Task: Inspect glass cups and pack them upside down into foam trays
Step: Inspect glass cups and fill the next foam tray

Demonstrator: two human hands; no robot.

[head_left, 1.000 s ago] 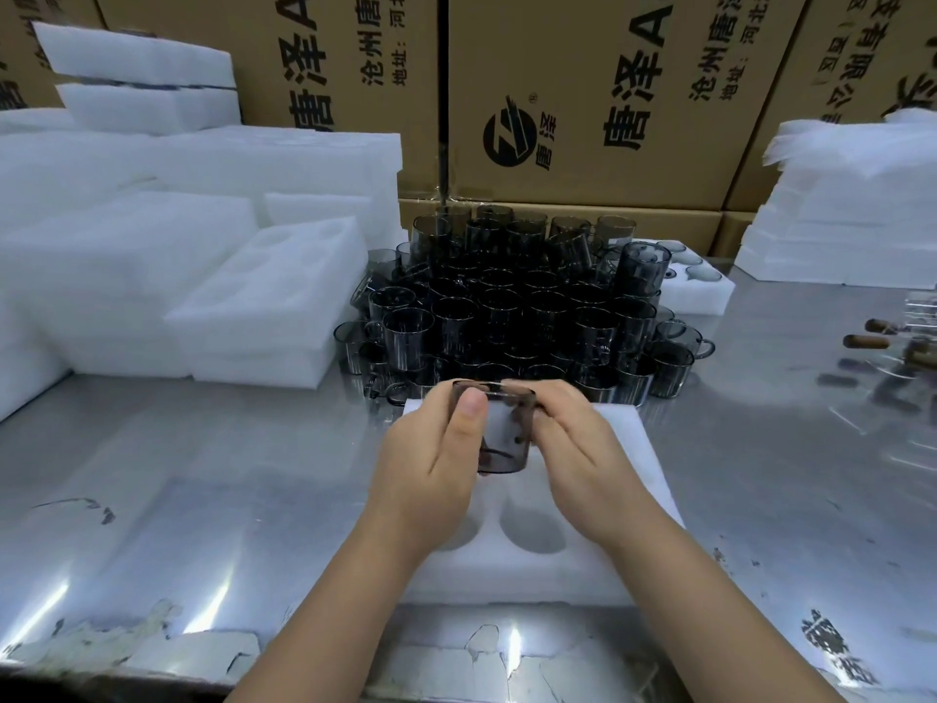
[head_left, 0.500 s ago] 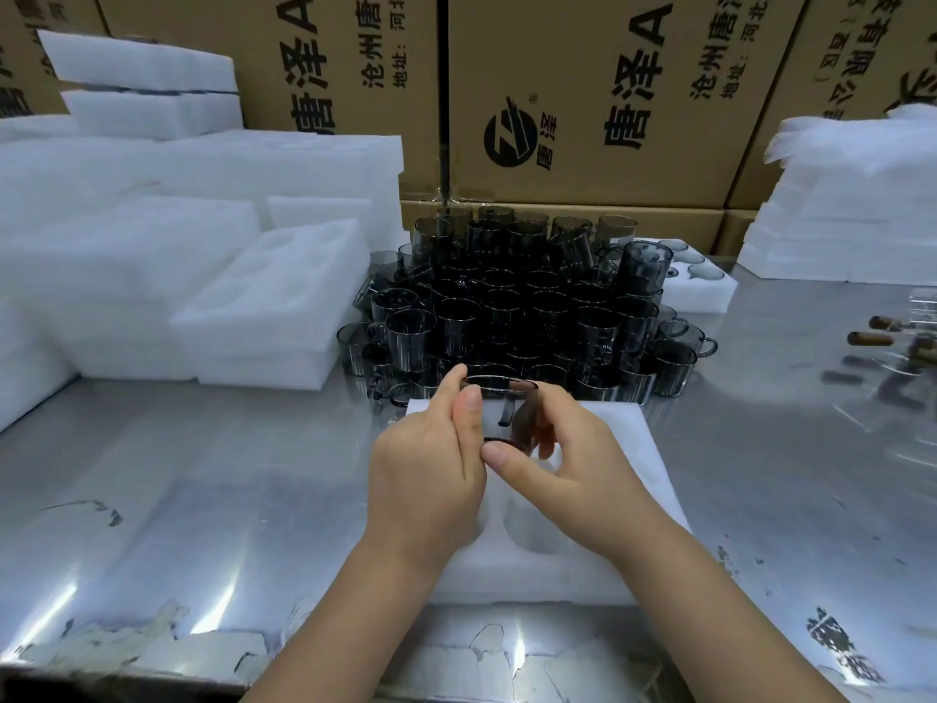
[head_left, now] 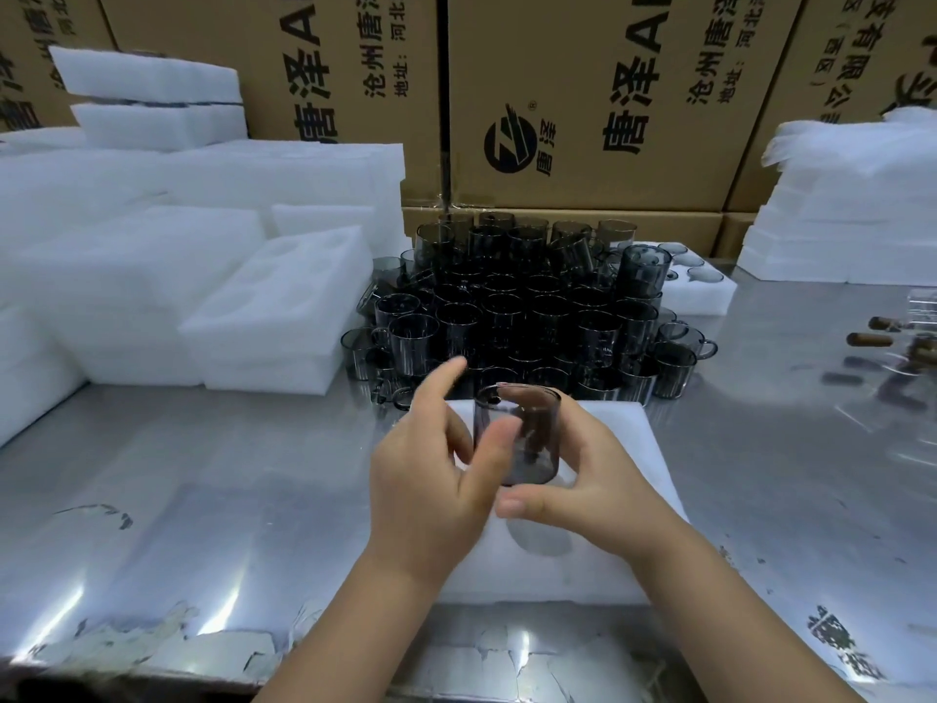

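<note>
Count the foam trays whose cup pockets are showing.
3: near tray under the held cup; top tray of the stack left of the cup pile; back tray behind the pile's right. Plain foam stacks may hide more.

Dim, bluish light; glare streaks the steel table (head_left: 203, 499); edges bend.

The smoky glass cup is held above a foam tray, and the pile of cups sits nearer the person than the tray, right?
No. The head view shows the pile of cups behind the foam tray, farther away. The smoky glass cup is held above that tray.
</note>
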